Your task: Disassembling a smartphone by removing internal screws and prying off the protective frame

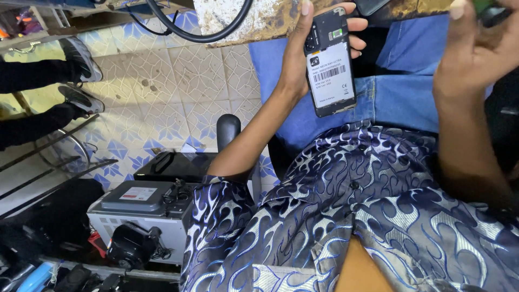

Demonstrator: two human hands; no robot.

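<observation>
Head view: a black phone (330, 62) with its back cover removed is gripped upright in the left hand (303, 59) above the lap, long axis vertical, while the right hand (476, 54), well apart, is closed on something unclear

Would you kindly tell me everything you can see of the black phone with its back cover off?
The black phone with its back cover off is a slim dark slab, back side up, upright and slightly tilted. A white printed label with a barcode covers its middle; small slots and a metal contact sit near the top. The left hand grips it, fingertips wrapped round its right edge. It is held above the lap in blue jeans, below the worn bench edge.
</observation>
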